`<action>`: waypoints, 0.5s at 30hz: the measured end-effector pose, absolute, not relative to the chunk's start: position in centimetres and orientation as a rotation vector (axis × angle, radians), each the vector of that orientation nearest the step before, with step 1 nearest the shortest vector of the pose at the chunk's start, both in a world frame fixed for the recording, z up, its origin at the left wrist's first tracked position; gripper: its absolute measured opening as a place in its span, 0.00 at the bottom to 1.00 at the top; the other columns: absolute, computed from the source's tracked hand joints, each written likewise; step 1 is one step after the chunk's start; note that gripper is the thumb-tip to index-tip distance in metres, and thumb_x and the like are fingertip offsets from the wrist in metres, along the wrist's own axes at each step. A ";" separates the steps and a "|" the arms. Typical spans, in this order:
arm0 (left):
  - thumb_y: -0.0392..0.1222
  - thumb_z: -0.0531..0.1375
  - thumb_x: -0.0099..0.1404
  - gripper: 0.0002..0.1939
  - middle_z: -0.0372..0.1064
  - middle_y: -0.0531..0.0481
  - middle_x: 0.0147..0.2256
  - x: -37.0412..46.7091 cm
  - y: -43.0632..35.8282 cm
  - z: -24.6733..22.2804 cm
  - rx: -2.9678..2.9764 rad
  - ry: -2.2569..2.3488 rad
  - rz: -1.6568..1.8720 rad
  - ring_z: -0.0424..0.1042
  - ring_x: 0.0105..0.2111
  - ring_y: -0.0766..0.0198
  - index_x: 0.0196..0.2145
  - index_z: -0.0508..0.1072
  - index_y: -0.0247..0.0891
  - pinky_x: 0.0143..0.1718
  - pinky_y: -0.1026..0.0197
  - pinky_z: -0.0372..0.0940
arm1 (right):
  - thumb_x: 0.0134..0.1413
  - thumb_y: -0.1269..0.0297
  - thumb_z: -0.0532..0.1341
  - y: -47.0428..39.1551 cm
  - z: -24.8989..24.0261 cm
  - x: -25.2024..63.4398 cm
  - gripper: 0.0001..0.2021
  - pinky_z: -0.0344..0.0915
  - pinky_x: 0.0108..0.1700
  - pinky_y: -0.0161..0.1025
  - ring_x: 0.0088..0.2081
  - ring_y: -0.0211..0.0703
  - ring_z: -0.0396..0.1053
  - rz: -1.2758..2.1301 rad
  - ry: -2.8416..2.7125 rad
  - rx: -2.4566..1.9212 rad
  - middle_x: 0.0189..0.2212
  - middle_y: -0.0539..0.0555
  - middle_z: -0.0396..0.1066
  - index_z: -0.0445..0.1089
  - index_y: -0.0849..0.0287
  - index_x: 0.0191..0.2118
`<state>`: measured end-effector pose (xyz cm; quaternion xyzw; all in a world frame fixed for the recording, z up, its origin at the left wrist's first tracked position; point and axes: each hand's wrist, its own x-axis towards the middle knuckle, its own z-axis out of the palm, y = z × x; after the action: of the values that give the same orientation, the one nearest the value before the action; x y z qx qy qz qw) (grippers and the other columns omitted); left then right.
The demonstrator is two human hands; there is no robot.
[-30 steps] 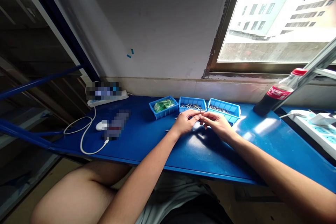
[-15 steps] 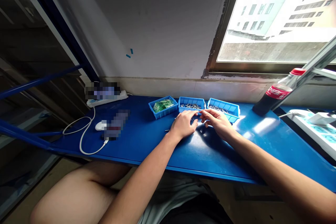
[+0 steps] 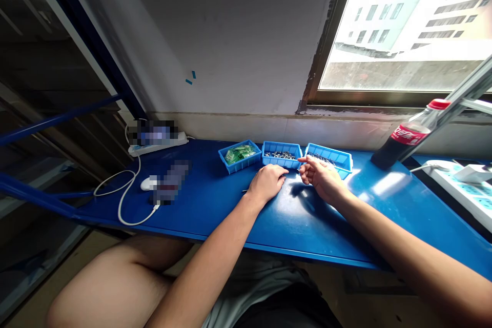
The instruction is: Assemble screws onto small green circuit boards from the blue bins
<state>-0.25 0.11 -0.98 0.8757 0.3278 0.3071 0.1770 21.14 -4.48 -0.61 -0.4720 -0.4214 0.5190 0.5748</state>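
Note:
My left hand (image 3: 268, 183) rests low over the blue tabletop, fingers curled in towards the thumb; whatever they hold, if anything, is hidden. To its right, my right hand (image 3: 320, 179) hovers with the index finger stretched out and the other fingers loosely bent, no object visible in it. A tiny dark piece shows by its fingertips, too small to name. Just beyond the hands stand a blue bin (image 3: 282, 146) of small metal parts and another blue bin (image 3: 343, 158) of thin, dark, screw-like pieces. A thin dark piece pokes out beside my left wrist.
A third blue bin (image 3: 239, 167) holds green plastic packets. Leftward lie a blurred phone-like object (image 3: 172, 182), a white earbud-case-like item (image 3: 147, 183) and a white cable (image 3: 122, 210). Rightward stand a cola bottle (image 3: 403, 138) and a white power strip (image 3: 467, 187). The wall borders the table's back.
The hands, close together at the fingertips before, are now apart. My right hand's index finger has straightened, and my left hand's fingers have lowered and curled in.

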 end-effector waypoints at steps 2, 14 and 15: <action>0.31 0.64 0.68 0.16 0.83 0.42 0.50 -0.2 0.1 -1.0 2.461 0.917 0.892 0.81 0.51 0.50 0.51 0.85 0.39 0.58 0.49 0.74 | 0.62 0.40 0.68 -4.6 -0.7 20.8 0.21 0.66 0.28 0.39 0.27 0.41 0.70 1.225 -1.016 -1.107 0.30 0.51 0.75 0.77 0.53 0.45; 0.25 0.59 0.67 0.18 0.83 0.43 0.46 -0.1 -0.2 -0.8 2.415 0.841 0.997 0.81 0.45 0.55 0.46 0.84 0.39 0.52 0.54 0.76 | 0.63 0.39 0.66 -4.6 -1.1 20.6 0.21 0.68 0.29 0.42 0.26 0.43 0.69 1.164 -1.129 -1.164 0.30 0.51 0.75 0.77 0.52 0.43; 0.25 0.59 0.67 0.17 0.82 0.43 0.45 0.0 -0.3 -0.7 2.386 0.827 1.054 0.81 0.45 0.55 0.46 0.84 0.39 0.52 0.53 0.76 | 0.64 0.39 0.66 -4.6 -1.1 20.6 0.20 0.68 0.29 0.42 0.27 0.43 0.69 1.126 -1.164 -1.171 0.31 0.51 0.75 0.77 0.52 0.43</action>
<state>-0.01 -0.25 -0.66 0.8541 0.2961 0.3774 0.2012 20.65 -4.58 -1.11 -0.4926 -0.4898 0.4739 0.5411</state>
